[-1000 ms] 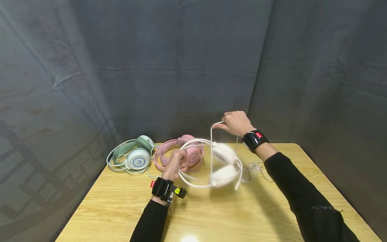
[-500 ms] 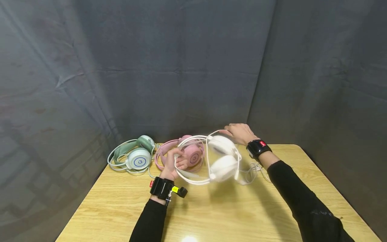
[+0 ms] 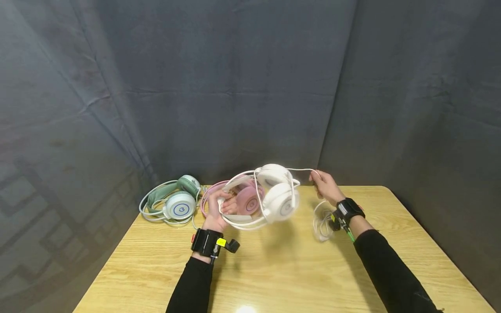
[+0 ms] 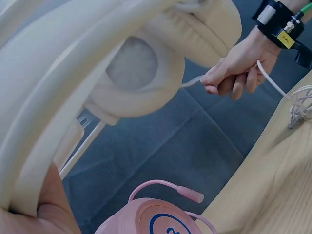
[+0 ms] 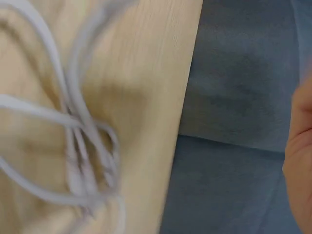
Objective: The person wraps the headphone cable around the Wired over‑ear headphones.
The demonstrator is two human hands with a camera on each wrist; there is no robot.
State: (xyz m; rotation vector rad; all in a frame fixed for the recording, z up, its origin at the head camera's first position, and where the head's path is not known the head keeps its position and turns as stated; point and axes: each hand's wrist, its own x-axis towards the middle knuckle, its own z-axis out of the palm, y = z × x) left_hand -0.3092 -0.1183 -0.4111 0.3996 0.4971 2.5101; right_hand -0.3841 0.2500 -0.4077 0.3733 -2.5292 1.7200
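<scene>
My left hand (image 3: 214, 214) grips the headband of a white headset (image 3: 282, 204) and keeps it raised over the table. Both ear cups point right, and a strand of cable crosses the headband near them. To the right, my right hand (image 3: 328, 188) pinches the headset's white cable (image 3: 301, 169), which runs nearly straight from the cups. In the left wrist view, the cable (image 4: 192, 81) passes through the right hand (image 4: 243, 66) and hangs down to a tangled bundle. That cable bundle (image 3: 322, 226) lies on the table below; the right wrist view shows the bundle (image 5: 78, 126) blurred.
Behind the left hand lies a pink headset (image 3: 249, 201), partly hidden by the white one. A green and white headset (image 3: 180, 205) is at the back left. The wooden table (image 3: 282, 278) ends against grey cloth (image 3: 235, 87) at the back and sides.
My right hand has moved down and to the right, drawing the cable from a raised loop to a nearly straight line. The white headset has shifted slightly left and turned.
</scene>
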